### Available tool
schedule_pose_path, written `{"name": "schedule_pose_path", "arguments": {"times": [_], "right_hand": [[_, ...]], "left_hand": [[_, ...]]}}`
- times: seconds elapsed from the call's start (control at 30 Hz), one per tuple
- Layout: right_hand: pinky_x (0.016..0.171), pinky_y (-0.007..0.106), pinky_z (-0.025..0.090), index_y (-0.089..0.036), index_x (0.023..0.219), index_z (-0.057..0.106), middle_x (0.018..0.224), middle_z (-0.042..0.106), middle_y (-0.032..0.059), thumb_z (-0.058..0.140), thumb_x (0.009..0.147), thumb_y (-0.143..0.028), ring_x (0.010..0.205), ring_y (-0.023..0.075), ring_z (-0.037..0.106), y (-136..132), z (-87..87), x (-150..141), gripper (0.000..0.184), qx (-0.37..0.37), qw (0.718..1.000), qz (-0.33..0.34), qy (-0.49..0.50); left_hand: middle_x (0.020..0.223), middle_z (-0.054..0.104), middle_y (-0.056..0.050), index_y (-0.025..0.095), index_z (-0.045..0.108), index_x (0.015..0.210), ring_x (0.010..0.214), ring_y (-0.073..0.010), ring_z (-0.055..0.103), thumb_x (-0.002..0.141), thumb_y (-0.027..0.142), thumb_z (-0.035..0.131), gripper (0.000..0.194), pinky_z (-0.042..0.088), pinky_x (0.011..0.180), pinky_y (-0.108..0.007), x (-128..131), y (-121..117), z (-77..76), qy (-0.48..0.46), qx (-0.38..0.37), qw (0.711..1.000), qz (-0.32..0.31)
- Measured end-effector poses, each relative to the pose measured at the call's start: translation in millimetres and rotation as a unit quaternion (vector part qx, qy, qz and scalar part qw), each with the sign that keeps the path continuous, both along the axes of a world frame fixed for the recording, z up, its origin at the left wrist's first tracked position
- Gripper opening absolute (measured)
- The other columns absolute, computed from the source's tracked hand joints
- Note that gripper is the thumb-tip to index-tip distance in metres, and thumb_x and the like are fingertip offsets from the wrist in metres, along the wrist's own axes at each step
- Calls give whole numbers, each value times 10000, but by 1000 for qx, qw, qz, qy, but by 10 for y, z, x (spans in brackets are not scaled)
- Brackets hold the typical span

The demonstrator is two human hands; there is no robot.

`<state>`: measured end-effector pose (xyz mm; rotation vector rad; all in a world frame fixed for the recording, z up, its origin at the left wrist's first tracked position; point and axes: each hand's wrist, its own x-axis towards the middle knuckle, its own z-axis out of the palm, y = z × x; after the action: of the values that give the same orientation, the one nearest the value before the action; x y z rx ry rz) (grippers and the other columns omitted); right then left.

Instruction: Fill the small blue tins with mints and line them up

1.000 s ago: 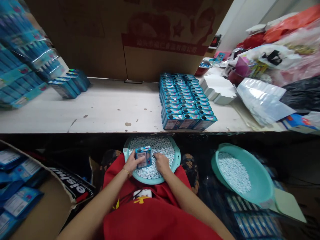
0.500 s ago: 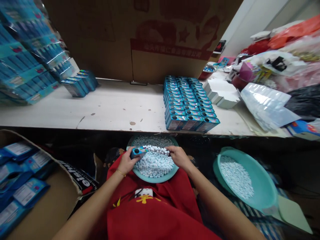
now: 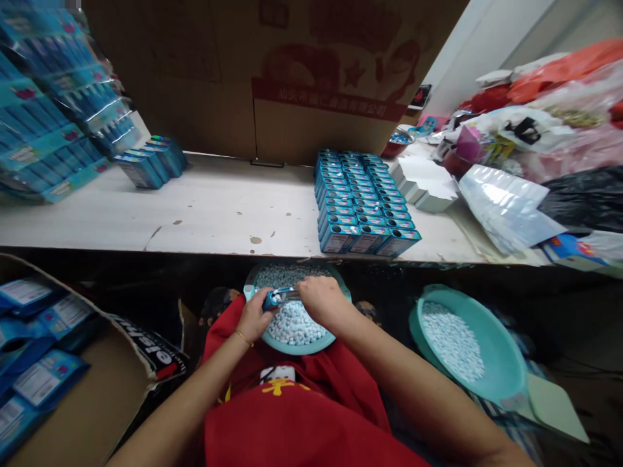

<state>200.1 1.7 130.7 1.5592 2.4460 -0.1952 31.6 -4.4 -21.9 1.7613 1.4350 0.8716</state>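
In my left hand [image 3: 254, 318] is a small blue carton [image 3: 269, 300], fingers wrapped around it, with white pieces at its open end. My right hand [image 3: 322, 302] is closed on a narrow, see-through scoop [image 3: 291, 294]. The scoop's far end meets the carton's mouth; its exact shape is partly hidden by my fingers. Below both hands, a turquoise basin [image 3: 304, 349] rests at my lap, holding many small white and pale-blue pellets [image 3: 294, 324] that look like candies.
Rows of upright blue cartons [image 3: 367, 201] stand on the white table [image 3: 219, 214], beside white blocks [image 3: 428, 185]. A second turquoise basin [image 3: 506, 363] is at right. Wrapped cartons [image 3: 48, 110] are stacked left, above an open cardboard box [image 3: 111, 383]. A large carton [image 3: 233, 78] stands behind.
My right hand has moved left toward the carton and turned over. The scoop, heaped with white pellets before, now shows mostly bare. The carton has tilted toward it.
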Motion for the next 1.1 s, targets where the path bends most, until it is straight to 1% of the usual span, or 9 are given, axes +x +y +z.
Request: {"name": "schedule_pose_path", "arguments": {"times": [0.13,0.23,0.3,0.47,0.6,0.7,0.8,0.93,1.1], "right_hand": [[643,230,382,-232,924,567,934,601,63,331,784,-131,844,158,562,-20,-165,442,293,-19,999,-47,-6],[623,223,372,-256,955,556,936,599,42,304,799,-131,838,149,563,-59,-533,821,322,-39,993,-111,-23],[631,227,372,-235,952,560,925,600,54,285,808,-130,825,150,565,-93,-858,910,328,-50,988,-141,-26],[745,228,364,-237,1046,540,1026,588,43,295,797,-107,944,147,526,-99,-1591,493,373,-62,976,-187,88],[804,231,354,-264,1075,539,1080,580,10,311,802,-143,992,142,507,-32,-1835,258,376,-69,949,-249,181],[788,224,371,-253,1029,574,1046,601,2,328,809,-194,972,140,521,-8,-1809,380,336,-72,933,-258,240],[762,225,387,-238,993,598,986,626,8,355,792,-192,922,141,543,-6,-1633,578,319,-63,926,-249,276],[724,222,400,-213,943,625,910,647,22,362,775,-182,843,140,565,0,-1231,742,314,-37,926,-200,317],[708,201,387,-240,937,629,920,650,15,355,761,-153,871,135,562,42,-651,665,337,-56,951,-137,271]], "left_hand": [[912,571,-33,172,497,984,842,-169,532,635,264,574,370,410,790,-301,-53,27,20,-37,-20,999,12],[893,576,-35,161,481,976,823,-169,548,612,302,608,411,425,792,-319,-84,60,15,-106,-65,992,22],[880,584,-38,155,464,967,809,-171,563,602,319,620,430,441,783,-338,-71,80,-32,-163,-118,979,27],[902,597,-49,155,437,960,815,-170,581,604,333,628,442,466,760,-353,108,103,-204,-275,-222,934,56],[929,597,-63,147,443,957,836,-171,577,598,315,638,442,459,775,-352,187,89,-161,-306,-236,921,48],[948,584,-58,156,428,998,848,-167,568,624,310,617,447,448,786,-351,71,67,-17,-300,-203,931,37],[934,573,-46,159,434,1016,851,-166,550,619,313,616,463,424,806,-343,-127,52,111,-220,-121,967,50],[861,564,-17,165,470,970,806,-154,533,611,318,612,415,413,783,-303,-241,29,170,-91,-40,993,60],[859,555,-16,174,477,972,800,-147,525,649,265,555,345,412,749,-270,-60,-3,130,-35,-24,999,29]]}}
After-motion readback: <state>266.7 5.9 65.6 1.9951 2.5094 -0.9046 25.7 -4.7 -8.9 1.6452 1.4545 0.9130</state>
